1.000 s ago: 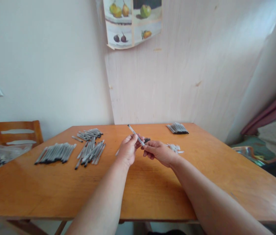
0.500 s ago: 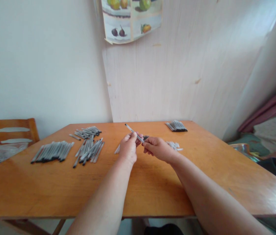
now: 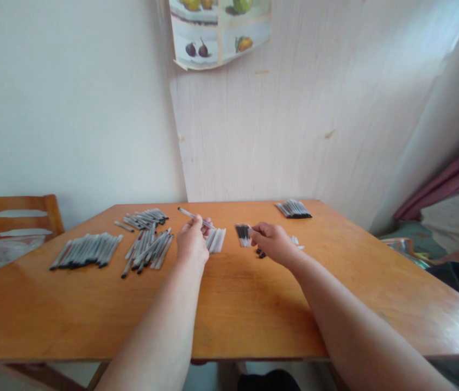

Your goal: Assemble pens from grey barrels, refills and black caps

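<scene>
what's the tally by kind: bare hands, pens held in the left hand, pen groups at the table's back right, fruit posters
Hands: 2 (left hand, right hand)
Held pen: 1
Back-right pen group: 1
Fruit poster: 1
Total: 5

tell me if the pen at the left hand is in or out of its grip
In: the left hand is closed on the pen, whose dark end sticks out past it.

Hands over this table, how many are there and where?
2: the left hand holds a black-ended pen beside a row of whitish tubes; the right hand is beside a row of black-and-white sticks. No third hand shows.
</scene>
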The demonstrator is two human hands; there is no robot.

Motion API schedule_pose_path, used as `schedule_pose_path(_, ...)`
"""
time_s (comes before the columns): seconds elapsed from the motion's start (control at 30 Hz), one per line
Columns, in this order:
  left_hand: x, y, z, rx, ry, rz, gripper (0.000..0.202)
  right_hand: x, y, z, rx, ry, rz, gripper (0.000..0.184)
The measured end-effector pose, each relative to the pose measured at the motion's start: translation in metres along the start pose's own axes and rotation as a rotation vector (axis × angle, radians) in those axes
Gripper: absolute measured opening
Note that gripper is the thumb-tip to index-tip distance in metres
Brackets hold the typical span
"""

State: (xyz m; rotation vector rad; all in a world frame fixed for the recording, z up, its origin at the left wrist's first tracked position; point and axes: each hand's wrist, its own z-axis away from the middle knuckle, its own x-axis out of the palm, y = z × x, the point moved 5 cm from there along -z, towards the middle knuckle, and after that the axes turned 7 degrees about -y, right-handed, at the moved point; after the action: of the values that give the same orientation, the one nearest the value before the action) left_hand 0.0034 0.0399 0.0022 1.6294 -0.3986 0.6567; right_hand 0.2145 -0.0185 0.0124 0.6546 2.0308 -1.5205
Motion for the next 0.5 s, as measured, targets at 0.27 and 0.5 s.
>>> schedule_pose_path(0.27,0.005,-0.009,0.003,-0.013,-0.036,-0.037,0.012,-0.036,0.038,-0.009,0.075,0.291,-0.009,0.036)
schedule_pose_path(0.5,0.004,-0.008,0.005,0.01,-0.043,-0.179,0.02,-0.063,0.061,-0.01,0.244,0.392,0.202,0.032)
